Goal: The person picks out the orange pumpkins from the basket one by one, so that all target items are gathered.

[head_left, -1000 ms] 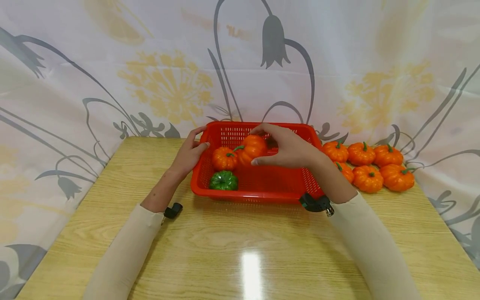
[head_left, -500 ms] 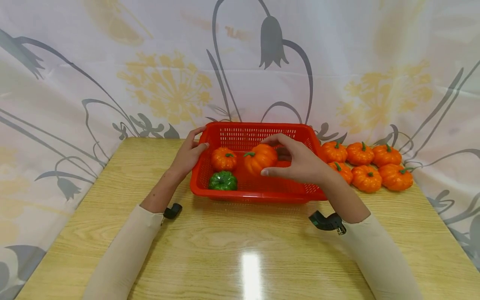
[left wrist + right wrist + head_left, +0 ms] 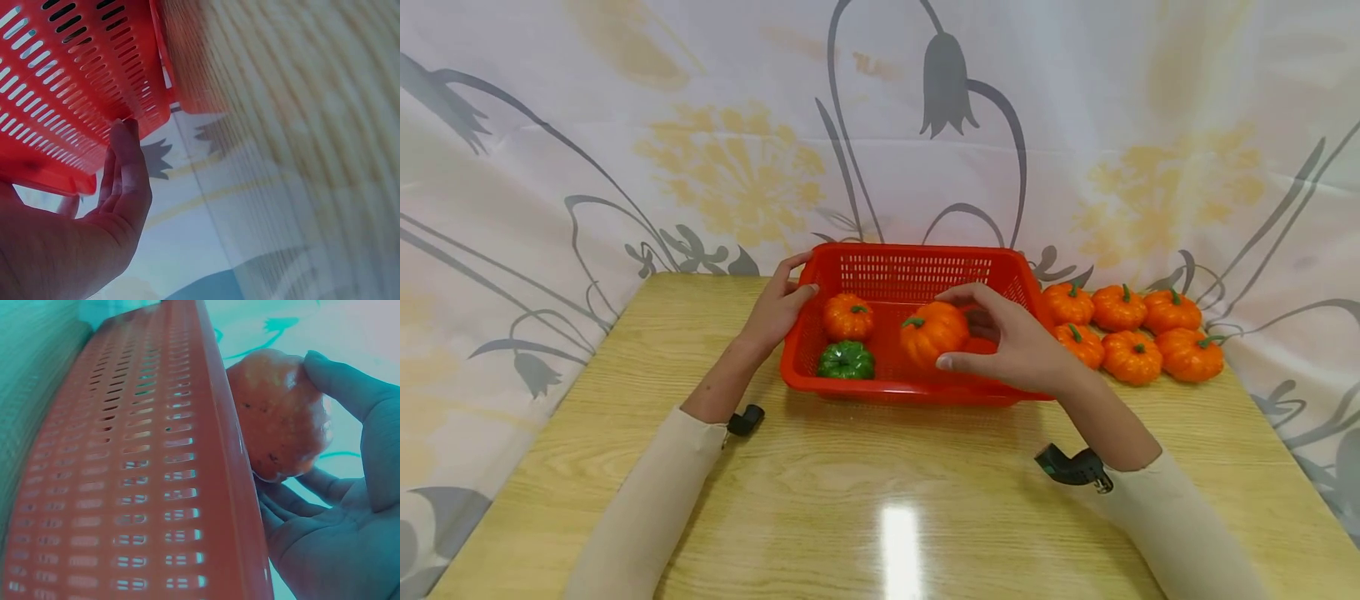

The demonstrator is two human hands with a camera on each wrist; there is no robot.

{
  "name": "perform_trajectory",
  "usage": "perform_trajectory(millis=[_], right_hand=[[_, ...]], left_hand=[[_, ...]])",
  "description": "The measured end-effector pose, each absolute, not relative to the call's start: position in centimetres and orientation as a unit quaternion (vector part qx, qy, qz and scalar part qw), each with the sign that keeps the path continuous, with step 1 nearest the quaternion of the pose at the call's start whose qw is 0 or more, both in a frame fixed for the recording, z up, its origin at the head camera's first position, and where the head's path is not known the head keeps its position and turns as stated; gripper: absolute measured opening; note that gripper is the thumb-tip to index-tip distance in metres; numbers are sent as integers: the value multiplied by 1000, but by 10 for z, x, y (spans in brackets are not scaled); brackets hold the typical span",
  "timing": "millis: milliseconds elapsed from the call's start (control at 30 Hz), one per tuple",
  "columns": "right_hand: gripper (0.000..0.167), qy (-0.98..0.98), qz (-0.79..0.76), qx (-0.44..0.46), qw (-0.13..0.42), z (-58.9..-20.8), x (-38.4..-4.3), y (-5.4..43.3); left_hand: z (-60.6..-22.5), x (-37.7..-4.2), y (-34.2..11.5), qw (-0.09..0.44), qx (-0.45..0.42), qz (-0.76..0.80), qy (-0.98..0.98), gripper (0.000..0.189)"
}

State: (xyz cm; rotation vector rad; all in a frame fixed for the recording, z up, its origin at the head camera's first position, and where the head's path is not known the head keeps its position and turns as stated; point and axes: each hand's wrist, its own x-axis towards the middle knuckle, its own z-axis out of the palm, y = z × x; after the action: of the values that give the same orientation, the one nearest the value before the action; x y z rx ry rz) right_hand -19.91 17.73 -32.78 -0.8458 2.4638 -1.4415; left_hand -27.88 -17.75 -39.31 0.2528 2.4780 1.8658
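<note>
My right hand (image 3: pixel 1026 346) holds an orange pumpkin (image 3: pixel 931 333) between thumb and fingers, its green stem pointing left. In the head view this pumpkin is over the middle of a red plastic basket (image 3: pixel 917 389). The right wrist view has the pumpkin's underside (image 3: pixel 278 415) above the basket's rim, with the thumb on one side and fingers on the other. My left hand (image 3: pixel 772 315) grips the basket's left rim, its thumb over the edge and its fingers (image 3: pixel 128 153) against the slotted outer wall. Inside, at the left, are another orange pumpkin (image 3: pixel 847 317) and a green pumpkin (image 3: pixel 846 361).
Several orange pumpkins (image 3: pixel 1132 358) sit in two rows right of the basket, close to its right wall. Everything stands on a wood-grain table (image 3: pixel 820 492). A flowered cloth (image 3: pixel 737 167) hangs right behind the basket.
With the pumpkin in it, my right hand has moved right and toward me, away from the orange pumpkin at the basket's left. The left hand stays at the rim.
</note>
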Motion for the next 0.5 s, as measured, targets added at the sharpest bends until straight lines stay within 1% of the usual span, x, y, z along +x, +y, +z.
perform_trajectory(millis=[500], right_hand=[[69,815,-496,-294,56,-337,-171,196]], left_hand=[[-392,-278,-178,16,82,598,797,58]])
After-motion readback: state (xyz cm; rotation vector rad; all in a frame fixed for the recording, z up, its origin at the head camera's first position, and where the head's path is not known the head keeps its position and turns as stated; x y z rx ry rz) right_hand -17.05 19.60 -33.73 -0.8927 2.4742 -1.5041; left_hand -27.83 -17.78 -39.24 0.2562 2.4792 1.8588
